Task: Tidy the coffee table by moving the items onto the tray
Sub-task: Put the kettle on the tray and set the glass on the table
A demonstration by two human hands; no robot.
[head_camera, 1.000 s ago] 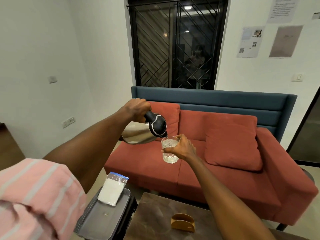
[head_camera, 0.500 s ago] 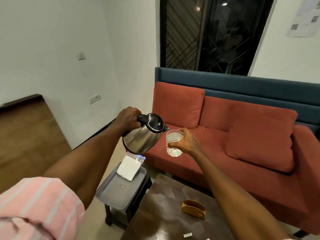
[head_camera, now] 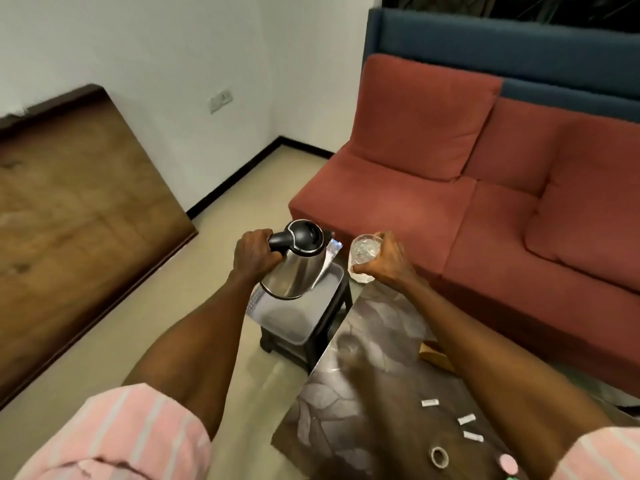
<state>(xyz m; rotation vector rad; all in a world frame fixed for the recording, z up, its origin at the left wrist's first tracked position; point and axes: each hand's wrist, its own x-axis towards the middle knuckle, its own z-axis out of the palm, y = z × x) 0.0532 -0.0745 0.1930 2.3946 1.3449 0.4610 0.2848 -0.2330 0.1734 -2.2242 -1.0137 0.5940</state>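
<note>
My left hand (head_camera: 254, 256) grips the black handle of a steel kettle (head_camera: 296, 265), which hangs nearly upright just above the grey tray (head_camera: 294, 317). My right hand (head_camera: 386, 259) holds a clear glass (head_camera: 363, 258) with liquid in it, over the gap between the tray and the coffee table (head_camera: 374, 386). A white packet (head_camera: 329, 259) lies at the tray's far end, mostly hidden behind the kettle. On the table near me lie three small white sachets (head_camera: 465, 419), a tape roll (head_camera: 439, 456) and a wooden holder (head_camera: 434, 353) partly hidden by my right forearm.
The tray sits on a low black stool (head_camera: 311, 344) left of the table. A red sofa (head_camera: 485, 188) with a blue back stands close behind. A wooden board (head_camera: 69, 209) leans on the left wall. Bare floor (head_camera: 173, 306) lies between.
My view has tipped downward. Both hands have come down: the kettle went from tilted at the glass to nearly upright over the tray, and the glass has moved away from its spout.
</note>
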